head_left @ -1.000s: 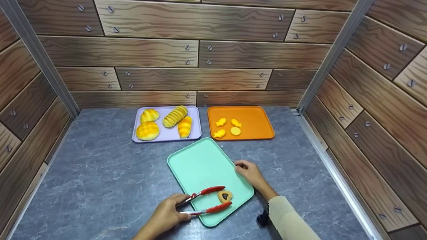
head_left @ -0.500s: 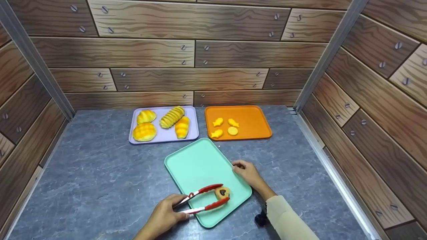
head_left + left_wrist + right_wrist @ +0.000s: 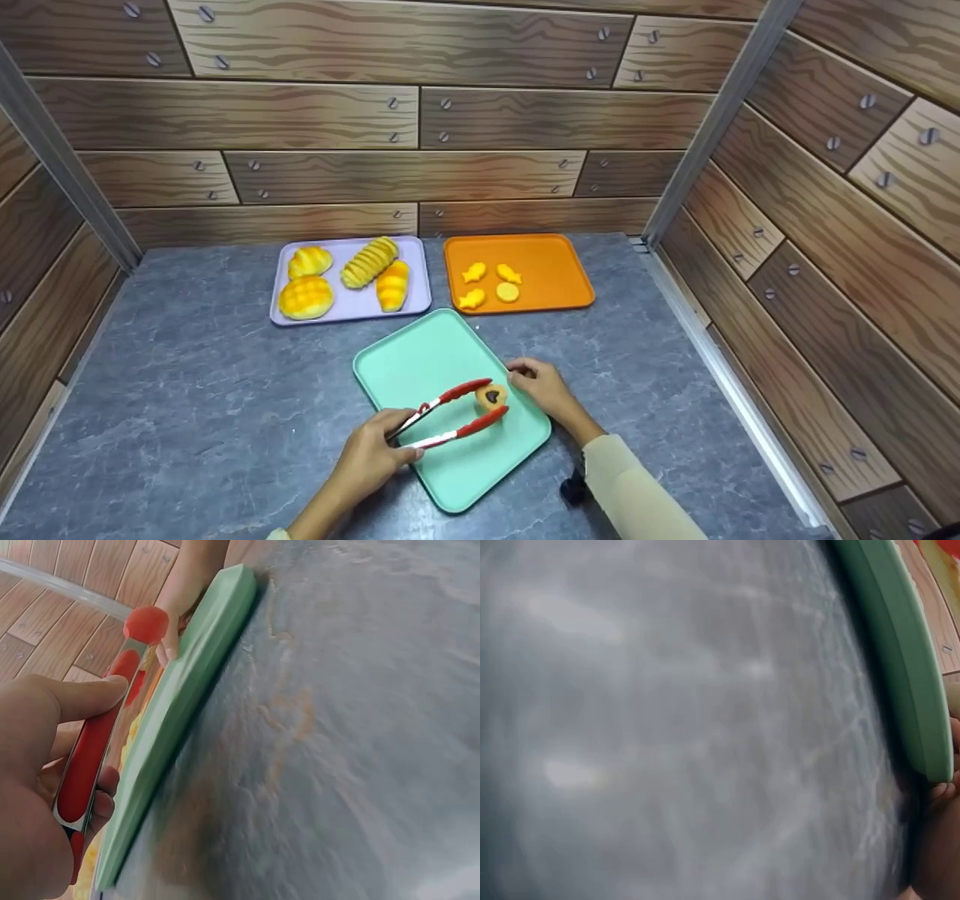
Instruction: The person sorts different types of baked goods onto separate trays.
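Note:
In the head view my left hand [image 3: 371, 454] grips a pair of tongs [image 3: 454, 435] with red tips. Between those tips is a round cookie [image 3: 491, 397] with a dark heart in its centre, over the right part of a mint-green tray [image 3: 420, 352]. The left wrist view shows the thumb and fingers of that hand [image 3: 45, 757] round the red-and-metal handle of the tongs [image 3: 94, 754]. My right hand [image 3: 544, 390] holds the tray's right edge, fingers curled at the rim. Only part of the right hand [image 3: 939, 829] shows in the right wrist view.
Behind the green tray stand a lilac tray [image 3: 349, 304] bearing several toy breads and an orange tray [image 3: 555, 270] with small yellow fish shapes and a round yellow piece [image 3: 508, 292]. Wood-patterned walls [image 3: 322, 112] enclose the grey marbled table [image 3: 210, 390] at the back and sides.
The tongs have closed in on the cookie and carried it away from the green tray's near right corner, farther up over the tray. My right hand keeps its place at the rim.

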The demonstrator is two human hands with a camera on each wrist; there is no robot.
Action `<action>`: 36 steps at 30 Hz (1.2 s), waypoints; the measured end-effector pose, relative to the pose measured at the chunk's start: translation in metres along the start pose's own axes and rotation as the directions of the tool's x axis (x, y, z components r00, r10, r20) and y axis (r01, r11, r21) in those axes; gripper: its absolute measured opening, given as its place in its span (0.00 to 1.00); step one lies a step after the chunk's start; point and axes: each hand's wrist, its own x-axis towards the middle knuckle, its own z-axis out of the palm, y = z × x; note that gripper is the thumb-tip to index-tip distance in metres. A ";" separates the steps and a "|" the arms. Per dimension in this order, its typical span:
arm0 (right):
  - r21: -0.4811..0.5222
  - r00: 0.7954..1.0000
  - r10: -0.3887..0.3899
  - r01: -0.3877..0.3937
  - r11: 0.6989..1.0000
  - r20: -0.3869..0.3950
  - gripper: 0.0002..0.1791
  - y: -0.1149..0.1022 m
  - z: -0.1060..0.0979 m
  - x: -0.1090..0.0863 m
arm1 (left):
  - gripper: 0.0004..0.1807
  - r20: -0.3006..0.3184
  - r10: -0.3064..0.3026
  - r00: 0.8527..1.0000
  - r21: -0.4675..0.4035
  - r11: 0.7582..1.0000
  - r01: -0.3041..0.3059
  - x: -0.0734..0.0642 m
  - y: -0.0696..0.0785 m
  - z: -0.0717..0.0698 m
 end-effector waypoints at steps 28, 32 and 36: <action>0.030 1.000 -0.010 0.010 0.999 -0.018 0.11 -0.003 0.004 0.004 | 0.31 -0.155 0.067 0.986 0.017 0.998 -0.065 0.106 0.021 0.032; 0.038 1.000 -0.017 0.018 0.999 -0.013 0.11 -0.005 0.002 0.004 | 0.30 -0.159 0.054 0.986 0.028 0.998 -0.050 0.128 0.024 0.044; 0.040 1.000 0.009 -0.009 0.999 -0.013 0.10 -0.007 0.002 0.005 | 0.31 -0.156 0.053 0.986 0.043 0.998 -0.047 0.146 0.029 0.053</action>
